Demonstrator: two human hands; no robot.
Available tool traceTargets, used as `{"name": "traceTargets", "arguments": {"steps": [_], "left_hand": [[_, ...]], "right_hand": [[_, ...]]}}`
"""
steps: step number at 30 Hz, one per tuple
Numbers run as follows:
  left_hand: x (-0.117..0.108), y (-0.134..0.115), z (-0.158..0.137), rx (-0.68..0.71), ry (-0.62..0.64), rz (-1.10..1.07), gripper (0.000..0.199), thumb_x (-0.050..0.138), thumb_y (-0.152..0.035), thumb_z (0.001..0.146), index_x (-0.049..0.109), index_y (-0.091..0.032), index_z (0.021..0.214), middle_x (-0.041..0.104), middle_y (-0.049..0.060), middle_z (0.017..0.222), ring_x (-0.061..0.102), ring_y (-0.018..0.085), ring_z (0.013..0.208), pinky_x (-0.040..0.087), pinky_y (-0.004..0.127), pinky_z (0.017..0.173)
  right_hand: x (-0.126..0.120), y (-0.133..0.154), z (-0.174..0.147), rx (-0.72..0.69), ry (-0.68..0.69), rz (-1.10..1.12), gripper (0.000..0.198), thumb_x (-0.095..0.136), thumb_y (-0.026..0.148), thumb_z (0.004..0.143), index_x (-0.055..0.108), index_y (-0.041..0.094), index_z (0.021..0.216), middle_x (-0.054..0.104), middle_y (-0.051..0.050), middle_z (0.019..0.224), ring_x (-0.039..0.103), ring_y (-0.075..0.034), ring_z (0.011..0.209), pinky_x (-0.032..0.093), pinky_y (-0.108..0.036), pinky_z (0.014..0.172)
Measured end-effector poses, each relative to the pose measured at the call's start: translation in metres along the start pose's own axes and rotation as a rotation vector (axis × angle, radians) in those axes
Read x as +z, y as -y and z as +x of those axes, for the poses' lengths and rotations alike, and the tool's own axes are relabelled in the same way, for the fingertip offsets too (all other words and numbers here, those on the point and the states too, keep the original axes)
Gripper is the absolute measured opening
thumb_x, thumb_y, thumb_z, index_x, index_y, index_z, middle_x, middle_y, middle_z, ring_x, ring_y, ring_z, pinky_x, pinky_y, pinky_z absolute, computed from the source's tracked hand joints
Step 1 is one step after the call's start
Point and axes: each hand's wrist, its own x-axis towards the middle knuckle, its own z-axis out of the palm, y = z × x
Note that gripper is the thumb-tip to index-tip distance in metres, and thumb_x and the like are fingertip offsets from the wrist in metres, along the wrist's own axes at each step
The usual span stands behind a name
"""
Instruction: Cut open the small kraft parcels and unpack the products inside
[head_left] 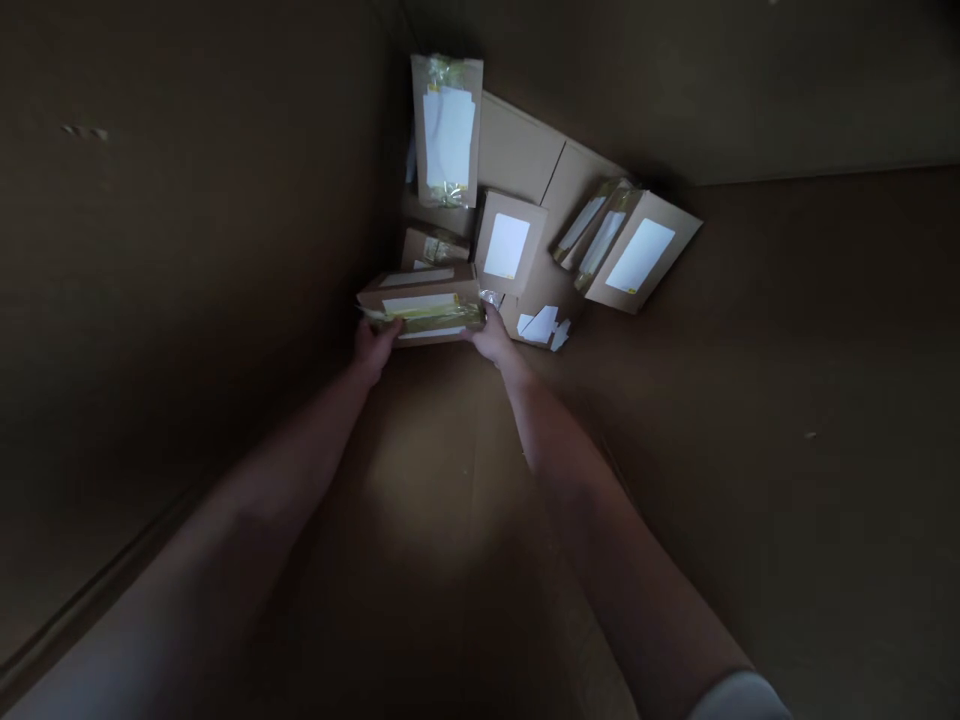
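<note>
Down inside a large, dark cardboard bin, both my arms stretch toward the far bottom. My left hand [375, 345] grips the left end of a small bundle of brown cardboard boxes [424, 290], its thumb over the near edge. On the right end, my right hand [491, 335] has closed around the same boxes. White labels and shiny tape show on them; how many there are I cannot tell. Just behind stands a labelled brown box [510, 245], and another taped box [436, 246] lies partly hidden beyond the bundle. My fingers underneath are hidden.
A tall taped box [448, 130] leans in the far left corner. Several labelled boxes [641, 250] lean together at the right. Torn white paper [541, 324] marks a flat cardboard surface. Bin walls [787, 330] rise around; light falls on the floor [442, 470].
</note>
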Motion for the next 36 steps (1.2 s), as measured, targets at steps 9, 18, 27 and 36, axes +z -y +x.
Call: {"name": "traceTargets", "arguments": {"steps": [9, 18, 27, 36], "left_hand": [[-0.030, -0.095, -0.106, 0.148, 0.048, 0.210, 0.056, 0.070, -0.039, 0.074, 0.055, -0.017, 0.123, 0.065, 0.010, 0.121, 0.061, 0.024, 0.111, 0.046, 0.036, 0.098], [-0.133, -0.203, -0.283, 0.529, 0.152, 0.395, 0.064, 0.065, -0.050, 0.074, 0.053, -0.016, 0.128, 0.065, 0.013, 0.119, 0.061, 0.030, 0.113, 0.046, 0.041, 0.099], [-0.154, -0.265, -0.503, 1.001, 0.405, 0.146, 0.045, 0.059, -0.049, 0.080, 0.058, -0.020, 0.114, 0.069, 0.007, 0.103, 0.067, 0.022, 0.092, 0.056, 0.033, 0.081], [0.066, -0.247, -0.668, 0.959, 0.856, 0.181, 0.053, 0.070, -0.046, 0.073, 0.057, -0.018, 0.116, 0.069, 0.011, 0.109, 0.068, 0.023, 0.098, 0.055, 0.037, 0.090]], "right_hand": [[-0.055, 0.046, -0.111, -0.070, -0.206, 0.148, 0.065, 0.075, 0.026, 0.065, 0.043, 0.020, 0.122, 0.059, -0.007, 0.122, 0.057, -0.019, 0.113, 0.042, -0.036, 0.104], [-0.095, 0.139, -0.330, -0.285, -0.348, 0.304, 0.076, 0.081, 0.040, 0.058, 0.047, 0.020, 0.122, 0.061, -0.009, 0.122, 0.058, -0.023, 0.113, 0.044, -0.041, 0.103], [-0.215, 0.134, -0.583, -0.781, -0.719, 0.306, 0.051, 0.057, 0.050, 0.087, 0.052, 0.022, 0.129, 0.055, -0.008, 0.136, 0.049, -0.024, 0.128, 0.036, -0.040, 0.110], [-0.449, -0.015, -0.650, -0.702, -0.931, 0.284, 0.049, 0.046, 0.053, 0.089, 0.055, 0.019, 0.124, 0.062, -0.012, 0.123, 0.059, -0.021, 0.102, 0.053, -0.035, 0.082]]}}
